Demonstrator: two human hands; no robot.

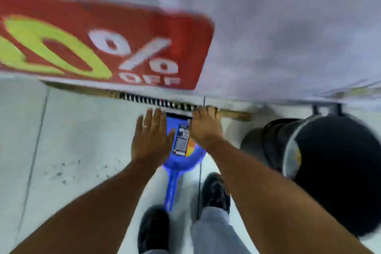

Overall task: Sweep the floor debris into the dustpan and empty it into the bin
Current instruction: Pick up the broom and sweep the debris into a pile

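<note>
Head view is blurred by motion, and the upper half is filled by a white hanging sheet [288, 27] carrying a red discount sign [103, 37]. Below it, a pale tiled floor [82, 130] is seen, with a dark round bin [334, 171] standing at the right, open and near the right forearm. A blue dustpan [181, 156] lies flat on the floor between the hands, its handle pointed back between two dark shoes [216, 192]; a printed label is stuck inside its pan. The task is judged to be at its start: specks of debris [68, 169] are scattered on the tiles to the left, well apart from the dustpan, and nothing swept is seen in the pan. The left hand [152, 138] is held flat with fingers spread, just beside the pan's left edge and gripping nothing. The right hand [206, 128] is curled over a wooden stick [237, 114], probably a broom handle, though the grip cannot be told for certain.
</note>
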